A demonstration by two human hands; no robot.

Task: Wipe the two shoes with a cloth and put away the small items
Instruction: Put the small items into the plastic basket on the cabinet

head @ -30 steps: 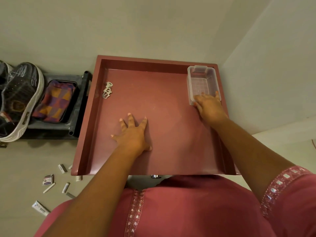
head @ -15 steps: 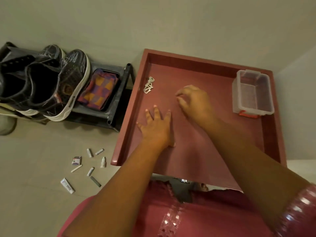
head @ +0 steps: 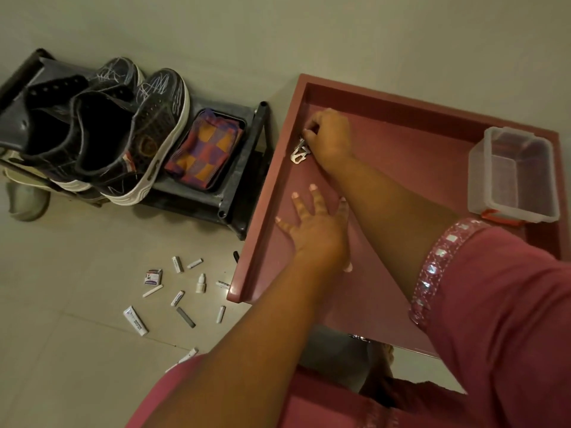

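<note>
Two dark shoes (head: 129,131) with white soles stand on a black rack (head: 238,186) at the left, beside a folded checked cloth (head: 205,149). Several small items (head: 182,291), such as tubes, a dropper bottle and a little box, lie scattered on the floor below. A red drawer (head: 432,143) is pulled out. My left hand (head: 315,230) rests flat on its bottom with fingers spread. My right hand (head: 329,134) reaches across to the drawer's left wall and pinches a silver key bunch (head: 299,154).
A clear plastic box (head: 514,174) with a red clip stands empty at the drawer's right side. A pale slipper (head: 26,200) lies on the floor under the rack's left end. Walls close in behind the drawer.
My right hand left the clear box, crossed the drawer to the left and took hold of the keys. The view swung left. My left hand stayed flat on the drawer bottom.
</note>
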